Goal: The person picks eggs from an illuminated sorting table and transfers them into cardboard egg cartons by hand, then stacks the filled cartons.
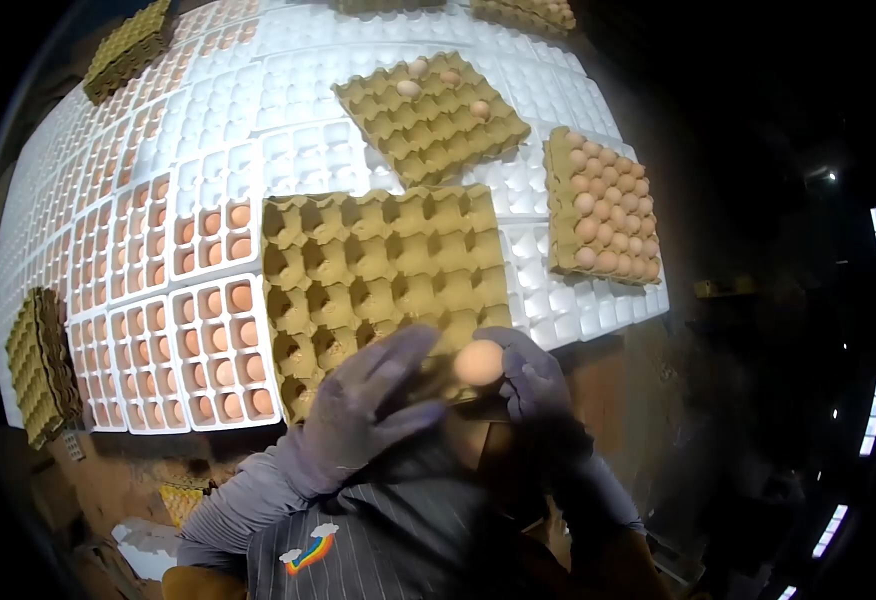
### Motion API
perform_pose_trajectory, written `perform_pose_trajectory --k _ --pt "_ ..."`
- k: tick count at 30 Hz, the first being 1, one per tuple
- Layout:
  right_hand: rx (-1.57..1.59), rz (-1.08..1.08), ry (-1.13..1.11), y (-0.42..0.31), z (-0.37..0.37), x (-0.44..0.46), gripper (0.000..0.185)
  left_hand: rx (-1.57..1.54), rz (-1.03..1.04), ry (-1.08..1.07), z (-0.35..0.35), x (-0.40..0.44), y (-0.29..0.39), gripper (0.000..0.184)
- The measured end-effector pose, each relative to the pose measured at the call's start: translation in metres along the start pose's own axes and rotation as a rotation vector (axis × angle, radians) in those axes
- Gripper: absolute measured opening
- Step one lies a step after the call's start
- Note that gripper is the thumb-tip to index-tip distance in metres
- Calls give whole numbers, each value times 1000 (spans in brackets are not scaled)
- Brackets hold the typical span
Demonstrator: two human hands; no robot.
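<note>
My right hand (535, 375), in a pale glove, grips a light brown egg (479, 362) that shows at its inner side. To the left of it my left hand (366, 405), gloved too, has its fingers stretched apart with nothing in them; it is somewhat blurred. Both hands are over the near edge of a large olive-yellow pulp egg tray (386, 262), whose visible cups hold no eggs. Part of that tray's near side is hidden by my hands. Left of it, a white egg carton (198, 355) holds rows of brown eggs.
A second pulp tray (438, 130) with a few eggs lies behind, tilted. At the right stands a pulp tray full of eggs (613, 210). Stacked pulp trays (40, 370) sit at the left edge. White cartons (308, 80) cover the table, many without eggs.
</note>
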State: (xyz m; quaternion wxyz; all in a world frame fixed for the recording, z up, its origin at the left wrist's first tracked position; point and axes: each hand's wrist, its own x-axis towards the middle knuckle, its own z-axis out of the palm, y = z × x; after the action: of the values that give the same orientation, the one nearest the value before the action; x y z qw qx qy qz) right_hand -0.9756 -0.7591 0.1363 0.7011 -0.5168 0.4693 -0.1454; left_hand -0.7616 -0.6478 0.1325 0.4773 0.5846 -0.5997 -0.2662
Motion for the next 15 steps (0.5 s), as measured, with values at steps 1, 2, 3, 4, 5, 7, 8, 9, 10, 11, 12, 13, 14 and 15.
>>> perform_pose_trajectory --k 1,2,3,4,5,7,8,9,10,11,12,13,14,15 --pt "-77 28 -1 -6 10 -2 34 8 67 -4 4 0 2 59" --pt "-11 -36 -86 4 17 4 34 25 128 -6 4 0 2 53" --pt "61 -94 -175 10 27 8 35 126 181 -45 -2 -1 1 50" --pt "-185 -124 -134 4 35 8 33 128 204 -11 -12 -2 1 47" --pt "-268 -332 -164 3 39 16 33 135 156 34 -20 -5 -3 46" --pt "-398 -397 -9 -10 42 24 32 168 71 167 -52 -5 -13 42" --pt "-497 -408 148 -5 37 31 34 264 75 223 -77 4 -14 40" --pt "-517 -429 310 1 33 39 41 147 -273 270 -102 -1 -43 41" --pt "-737 -498 404 5 21 47 50 168 -345 400 -125 4 -79 46" --pt "-780 -493 477 10 17 54 57 147 -343 541 -145 8 -125 44" --pt "-707 -429 503 26 4 61 61 213 -367 568 -172 20 -160 44" --pt "-548 -283 481 48 -12 70 60 459 -382 528 -192 27 -210 46" --pt "-437 -219 450 55 -18 73 60 481 -395 508 -205 38 -248 47" --pt "-327 -155 426 62 -23 77 59 524 -439 500 -212 50 -271 47"
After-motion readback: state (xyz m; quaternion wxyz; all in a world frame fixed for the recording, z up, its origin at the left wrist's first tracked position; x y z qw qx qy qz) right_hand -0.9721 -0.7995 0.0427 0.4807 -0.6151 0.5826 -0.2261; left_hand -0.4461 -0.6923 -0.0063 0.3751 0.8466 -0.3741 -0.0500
